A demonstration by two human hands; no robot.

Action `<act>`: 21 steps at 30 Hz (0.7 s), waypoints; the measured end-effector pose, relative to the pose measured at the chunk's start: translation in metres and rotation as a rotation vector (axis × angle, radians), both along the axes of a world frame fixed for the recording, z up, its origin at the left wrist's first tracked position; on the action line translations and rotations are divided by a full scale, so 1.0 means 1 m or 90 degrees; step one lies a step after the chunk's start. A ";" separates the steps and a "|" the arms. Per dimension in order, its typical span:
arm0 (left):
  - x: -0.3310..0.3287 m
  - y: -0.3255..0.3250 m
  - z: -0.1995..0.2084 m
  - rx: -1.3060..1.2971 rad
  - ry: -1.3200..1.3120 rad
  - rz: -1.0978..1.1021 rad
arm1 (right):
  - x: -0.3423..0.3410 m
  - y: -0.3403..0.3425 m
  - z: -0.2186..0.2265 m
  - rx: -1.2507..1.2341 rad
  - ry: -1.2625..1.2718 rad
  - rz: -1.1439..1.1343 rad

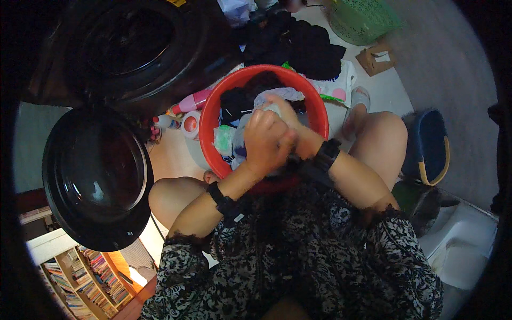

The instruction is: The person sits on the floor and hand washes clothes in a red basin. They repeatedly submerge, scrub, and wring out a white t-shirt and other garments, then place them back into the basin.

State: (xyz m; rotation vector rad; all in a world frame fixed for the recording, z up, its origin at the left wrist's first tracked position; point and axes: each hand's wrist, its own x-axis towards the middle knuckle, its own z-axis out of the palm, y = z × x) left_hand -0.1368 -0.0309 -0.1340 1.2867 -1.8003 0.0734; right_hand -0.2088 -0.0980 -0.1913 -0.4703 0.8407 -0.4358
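Note:
A red tub (319,101) stands between my knees, filled with dark and light laundry. A pale grey cloth (290,94) lies on top of the load. My left hand (268,137) is closed in a fist over the tub's middle, with the cloth bunched about it. Right beside it, my right hand (298,125) is curled and slightly blurred, pressed close to the left. Something whitish shows between the hands, too small to name. By the tub's left wall a white and green packet-like piece (224,140) rests on the clothes.
At the left is a black front-loading washing machine (128,48), its round door (96,181) swung out. Bottles, including a pink one (193,101), stand beside the tub. Beyond lie dark clothes (314,50) and a green basket (357,24). A blue bucket (424,141) is at the right.

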 end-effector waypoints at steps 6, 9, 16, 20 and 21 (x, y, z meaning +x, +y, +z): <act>0.047 -0.022 -0.018 0.174 0.145 0.239 | 0.014 0.035 0.025 -0.036 -0.044 0.067; 0.044 -0.018 -0.013 0.164 0.283 0.175 | 0.008 0.020 0.030 -0.041 0.005 0.053; -0.001 0.009 0.008 -0.018 0.043 0.046 | 0.004 -0.003 -0.010 0.161 -0.375 -0.021; 0.025 -0.009 -0.011 0.160 0.244 0.180 | 0.025 0.025 -0.032 -0.156 -0.098 -0.019; 0.031 -0.013 -0.013 0.199 0.349 0.172 | 0.029 0.029 -0.032 -0.277 0.043 0.005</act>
